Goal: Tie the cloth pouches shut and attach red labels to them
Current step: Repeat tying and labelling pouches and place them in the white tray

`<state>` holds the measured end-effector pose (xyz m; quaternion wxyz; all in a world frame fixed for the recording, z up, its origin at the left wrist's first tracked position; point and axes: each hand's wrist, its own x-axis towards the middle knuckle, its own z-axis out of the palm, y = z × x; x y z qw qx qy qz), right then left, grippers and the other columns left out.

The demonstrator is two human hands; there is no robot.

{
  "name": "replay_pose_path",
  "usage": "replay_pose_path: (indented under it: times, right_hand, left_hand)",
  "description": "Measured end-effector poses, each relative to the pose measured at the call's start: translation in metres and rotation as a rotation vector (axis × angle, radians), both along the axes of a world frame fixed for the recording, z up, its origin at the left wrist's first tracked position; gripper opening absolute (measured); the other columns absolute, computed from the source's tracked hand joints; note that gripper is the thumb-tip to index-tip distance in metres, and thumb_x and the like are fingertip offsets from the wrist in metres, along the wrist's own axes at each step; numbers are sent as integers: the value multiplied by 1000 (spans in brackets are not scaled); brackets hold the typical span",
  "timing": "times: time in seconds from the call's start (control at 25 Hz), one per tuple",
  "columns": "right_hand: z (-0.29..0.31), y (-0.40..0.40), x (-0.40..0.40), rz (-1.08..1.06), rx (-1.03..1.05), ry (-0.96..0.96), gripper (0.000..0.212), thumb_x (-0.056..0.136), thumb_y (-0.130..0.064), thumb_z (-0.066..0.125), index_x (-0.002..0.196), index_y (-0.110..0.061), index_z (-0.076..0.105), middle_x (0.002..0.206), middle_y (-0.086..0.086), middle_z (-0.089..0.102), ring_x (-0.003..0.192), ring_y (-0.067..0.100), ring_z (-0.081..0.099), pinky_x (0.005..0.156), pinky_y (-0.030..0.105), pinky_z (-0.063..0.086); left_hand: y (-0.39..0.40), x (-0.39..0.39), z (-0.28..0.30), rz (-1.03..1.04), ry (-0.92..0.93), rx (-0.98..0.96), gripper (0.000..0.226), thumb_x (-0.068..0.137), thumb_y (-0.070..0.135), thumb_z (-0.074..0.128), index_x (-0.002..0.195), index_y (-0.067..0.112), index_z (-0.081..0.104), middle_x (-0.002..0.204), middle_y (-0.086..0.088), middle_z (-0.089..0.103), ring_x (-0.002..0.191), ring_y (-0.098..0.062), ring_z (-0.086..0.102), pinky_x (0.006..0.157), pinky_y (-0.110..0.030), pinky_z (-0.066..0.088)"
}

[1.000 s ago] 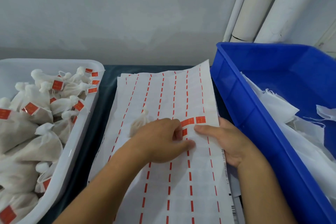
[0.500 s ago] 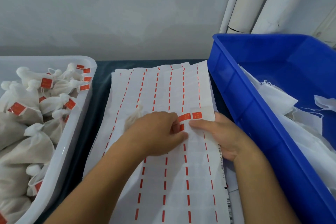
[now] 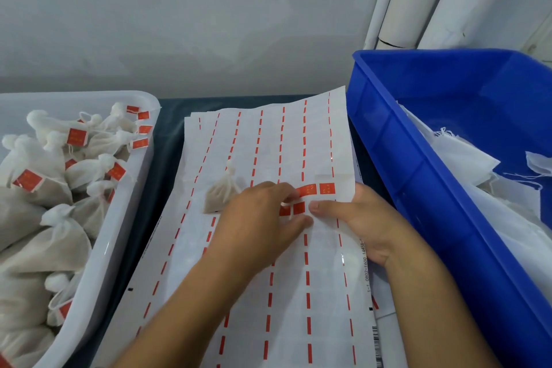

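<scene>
A label sheet (image 3: 268,293) with dashed red lines lies in the middle of the table. A few red labels (image 3: 327,188) remain on it, just beyond my fingers. My left hand (image 3: 260,224) rests on the sheet with curled fingers, and its thumb and fingertips pinch at a red label (image 3: 298,207). A small tied cloth pouch (image 3: 221,193) lies against the far left side of that hand, partly hidden by it. My right hand (image 3: 367,227) holds the sheet's right edge, thumb pressed on top next to the pinched label.
A white tub (image 3: 119,233) on the left holds several tied pouches with red labels. A blue crate (image 3: 418,188) on the right holds white cloth. More sheets lie under the top one. White pipes stand at the back right against the wall.
Both hands stay at the same spot on the sheet. My left fingers have drawn back a little, so more of the red label between thumb and fingertips shows.
</scene>
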<state>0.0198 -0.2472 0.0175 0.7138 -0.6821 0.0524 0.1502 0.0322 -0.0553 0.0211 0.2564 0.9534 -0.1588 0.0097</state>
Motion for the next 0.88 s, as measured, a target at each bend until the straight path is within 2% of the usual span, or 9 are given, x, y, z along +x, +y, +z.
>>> replay_pose_path:
  times: [0.08,0.16,0.28,0.44,0.56,0.72,0.88]
  right_hand:
    - [-1,0,0,5,34,4,29,93,-13,73,102,-40,78,111,-1,79,97,24,77,75,36,64]
    - [-2,0,0,15,42,15,28,93,-13,73,106,-37,78,112,0,78,99,25,77,77,38,64]
    - [-5,0,1,11,4,30,27,91,-20,76,114,-35,75,113,-1,78,99,26,77,87,49,62]
    - [-6,0,3,7,-14,43,37,84,-28,80,120,-33,72,115,-1,77,102,29,76,95,57,57]
    - [-7,-1,2,-4,-35,49,36,84,-29,81,119,-34,71,113,-2,78,99,29,77,93,58,58]
    - [-5,0,2,-25,-68,51,33,87,-28,80,118,-36,71,111,-4,78,97,27,77,92,57,58]
    - [-2,1,0,-36,-96,57,30,88,-27,80,115,-37,71,110,-5,78,97,26,77,92,57,59]
  left_hand:
    - [-2,-9,-5,31,11,-119,42,87,60,69,124,41,70,114,23,70,83,4,60,77,-12,49]
    - [-2,-15,-8,45,37,-228,35,89,54,69,121,39,74,111,22,72,84,3,64,82,-18,57]
    - [1,-17,-11,55,84,-334,30,89,51,69,116,39,76,104,24,73,85,0,67,83,-24,61]
    - [3,-14,-17,54,98,-369,26,93,47,67,116,39,76,96,33,68,85,4,66,79,-15,57]
    - [3,-12,-21,65,110,-365,24,94,48,66,114,41,76,86,43,57,84,10,63,71,-3,50]
    - [6,-11,-20,52,120,-399,3,94,45,67,90,46,67,82,34,64,91,15,59,65,2,46]
    - [6,-11,-19,50,114,-347,13,96,47,63,84,47,59,80,29,64,90,14,58,62,2,45]
